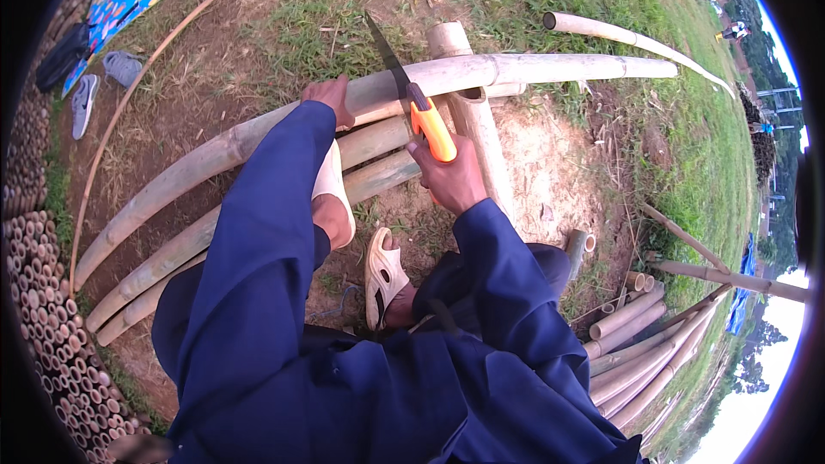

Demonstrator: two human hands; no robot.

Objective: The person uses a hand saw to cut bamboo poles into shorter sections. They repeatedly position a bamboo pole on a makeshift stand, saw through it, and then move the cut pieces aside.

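A long, thick bamboo pole (447, 76) runs across in front of me, resting over an upright bamboo post (448, 37). My left hand (332, 100) is wrapped round this pole, left of the saw. The orange handle of a hand saw (435, 133) is in my right hand (451, 174), whose fingers are closed round it. The saw's dark blade lies across the pole and points away from me. Whether its teeth are inside a cut is too small to tell. Beneath the top pole lie more bamboo poles (378, 139), with my sandalled left foot (337, 206) on or against them.
Stacked cut bamboo pieces (64, 352) stand at the left edge. Grey shoes (83, 106) lie near a blue patterned mat (142, 4). Another bamboo pole (601, 30) lies on the grass at the far right. More poles (640, 369) are piled at the lower right.
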